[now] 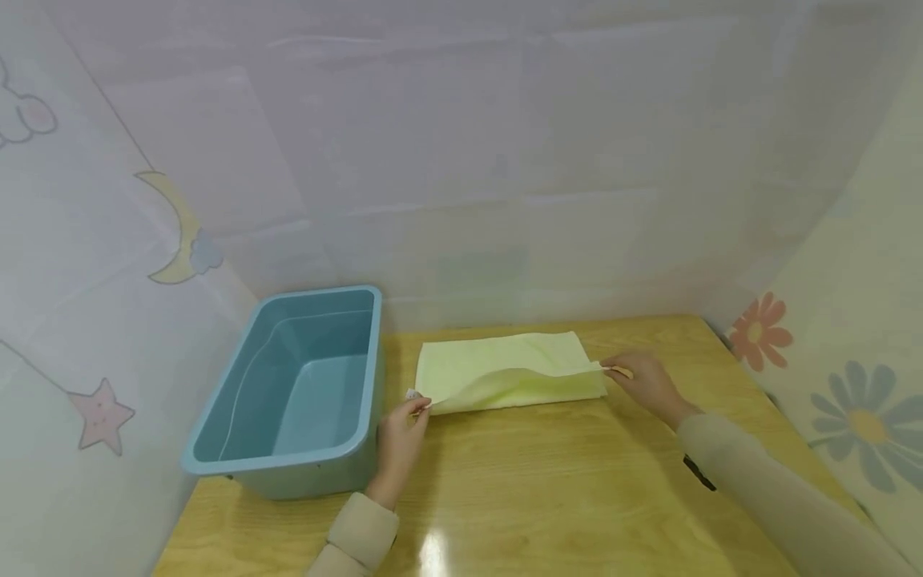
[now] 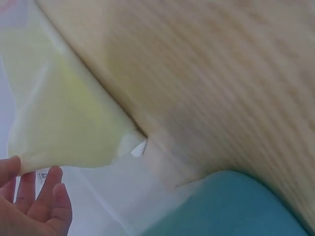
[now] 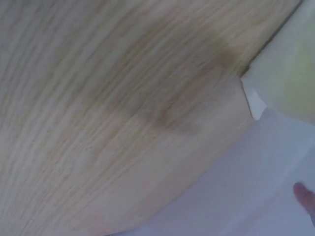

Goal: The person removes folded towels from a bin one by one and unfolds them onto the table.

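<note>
A pale yellow towel (image 1: 497,357) lies folded across the table, its near edge lifted in a shallow curve between both hands. My left hand (image 1: 400,441) pinches the near left corner between thumb and fingers. A small white label (image 2: 43,176) shows behind those fingers in the left wrist view. At the other end, my right hand (image 1: 649,389) pinches the near right corner. In the right wrist view only one fingertip (image 3: 306,196) and part of the towel (image 3: 295,73) appear; the grip itself is outside that view.
A blue plastic tub (image 1: 353,457) stands left of the towel, close beside my left hand. Beneath everything is a wood-grain table (image 1: 548,497). Pale printed sheets (image 1: 461,160) hang behind the table and along both sides.
</note>
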Available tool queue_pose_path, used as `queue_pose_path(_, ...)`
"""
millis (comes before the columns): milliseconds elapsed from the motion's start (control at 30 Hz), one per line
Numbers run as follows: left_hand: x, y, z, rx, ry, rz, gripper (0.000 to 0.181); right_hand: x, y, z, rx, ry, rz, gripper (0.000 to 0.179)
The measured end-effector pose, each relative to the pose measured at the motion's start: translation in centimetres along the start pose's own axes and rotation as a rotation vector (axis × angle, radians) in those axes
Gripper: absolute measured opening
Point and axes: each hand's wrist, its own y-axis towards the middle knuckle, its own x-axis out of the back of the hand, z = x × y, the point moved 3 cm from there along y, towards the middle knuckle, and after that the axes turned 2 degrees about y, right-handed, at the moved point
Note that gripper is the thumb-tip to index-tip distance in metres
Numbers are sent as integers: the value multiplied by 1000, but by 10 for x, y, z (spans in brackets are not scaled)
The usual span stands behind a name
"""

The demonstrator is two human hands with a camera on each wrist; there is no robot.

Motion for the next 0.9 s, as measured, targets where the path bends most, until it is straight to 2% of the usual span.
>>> queue_pose_path(133, 3, -8, 2, 9, 30, 23, 11, -1, -12, -1, -8, 34, 16, 19)
queue_pose_path(300, 9, -16, 3, 17, 24, 50, 12, 1, -21, 1, 4, 40, -1, 19)
queue_pose_path(400, 13, -20, 3, 2, 26, 67, 13, 3, -24, 5, 54, 31, -21, 21)
queue_pose_path(600, 20, -28, 3, -18, 48, 116, 13, 10, -35, 15, 157, -64, -73, 27)
queue_pose_path(733, 26, -34, 2, -49, 74, 144, 13, 15, -45, 21, 203, -68, -87, 33)
queue_pose_path(833, 31, -39, 1, -90, 112, 164, 13, 18, -55, 23, 243, -59, -95, 12)
queue_pose_path(900, 34, -43, 0, -120, 138, 176, 15, 18, -63, 27, 276, -62, -110, 30)
